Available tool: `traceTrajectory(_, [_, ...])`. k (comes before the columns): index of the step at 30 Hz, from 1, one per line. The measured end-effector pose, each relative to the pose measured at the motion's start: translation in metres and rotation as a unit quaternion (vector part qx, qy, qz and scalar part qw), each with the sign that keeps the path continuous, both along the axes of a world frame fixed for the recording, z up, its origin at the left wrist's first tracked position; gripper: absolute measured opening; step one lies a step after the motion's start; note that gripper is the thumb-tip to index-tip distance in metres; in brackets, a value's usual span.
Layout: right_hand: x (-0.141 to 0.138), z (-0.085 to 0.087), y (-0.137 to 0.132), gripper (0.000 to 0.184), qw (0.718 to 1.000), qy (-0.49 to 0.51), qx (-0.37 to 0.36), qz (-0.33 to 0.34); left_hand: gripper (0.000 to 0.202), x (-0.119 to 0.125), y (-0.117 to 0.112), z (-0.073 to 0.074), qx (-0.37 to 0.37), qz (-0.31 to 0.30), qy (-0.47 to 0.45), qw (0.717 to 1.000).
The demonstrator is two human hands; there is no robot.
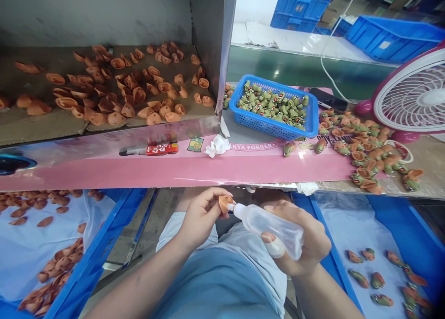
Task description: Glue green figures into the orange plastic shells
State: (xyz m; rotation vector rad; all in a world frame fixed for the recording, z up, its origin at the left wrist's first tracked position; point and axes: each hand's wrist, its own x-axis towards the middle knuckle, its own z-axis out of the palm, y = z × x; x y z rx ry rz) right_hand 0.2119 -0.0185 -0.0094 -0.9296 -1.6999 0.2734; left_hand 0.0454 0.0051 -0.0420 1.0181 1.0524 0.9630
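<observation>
Between the thumb and fingers of my left hand [203, 217] is a small orange hollow shell-like piece [225, 205], its opening turned toward the right. My right hand [306, 240] wraps round a clear plastic squeeze bottle [274, 228], tilted with its white nozzle pointing left. The nozzle tip is at the opening of the orange piece; whether it touches is too small to tell. Both hands are over my lap, just in front of the pink table edge [215, 173].
A blue basket [274, 132] holds small green pieces. Joined green-and-orange pieces [368, 156] lie beside a fan [417, 94]. Orange pieces fill a cardboard-floored booth [153, 131]. Blue bins stand left [100, 245] and right [403, 221]. A red-labelled glue tube [162, 149] and crumpled tissue [217, 146] lie on the table.
</observation>
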Motion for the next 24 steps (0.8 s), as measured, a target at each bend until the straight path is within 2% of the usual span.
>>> traceTrajectory(9, [0.0018, -0.0039, -0.0011, 0.030, 0.999, 0.046, 0.001, 0.011, 0.010, -0.0016, 0.0000, -0.0001, -0.003, 0.005, -0.001, 1.000])
traceTrajectory(24, [0.0012, -0.0048, 0.0005, 0.031, 0.999, 0.031, -0.005, -0.010, 0.013, -0.0017, 0.0000, 0.0009, 0.004, -0.002, 0.002, 1.000])
